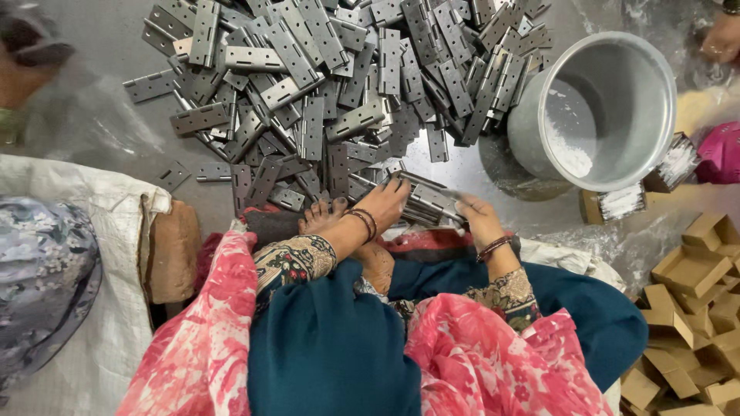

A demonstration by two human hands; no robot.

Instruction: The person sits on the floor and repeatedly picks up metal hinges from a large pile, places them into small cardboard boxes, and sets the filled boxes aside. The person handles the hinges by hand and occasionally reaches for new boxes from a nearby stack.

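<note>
Both hands are gripping a small stack of flat grey steel hinges (428,202) just below the middle of the view. The stack's long axis is running from about ten o'clock to four o'clock, its upper end pointing toward the big heap and its lower end toward the right hand. The hinges are looking dull silver-grey, rectangular, with small screw holes and a rounded knuckle along one edge; they are lying face to face in a tight bundle.

The left hand (383,202) is closing over the ten o'clock end, fingers pressed together and curled round the stack. The right hand (478,218) is pinching the four o'clock end, fingers bunched on it; the thumb's place is hard to tell. Dark bead bracelets are sitting on both wrists.

At twelve o'clock from the hands a loose heap of matching grey metal hinges (339,85) is spreading over the floor. At two o'clock a round aluminium pot (617,108) with white powder inside is lying tilted. At four o'clock folded brown cardboard boxes (694,308) are piling up.
</note>
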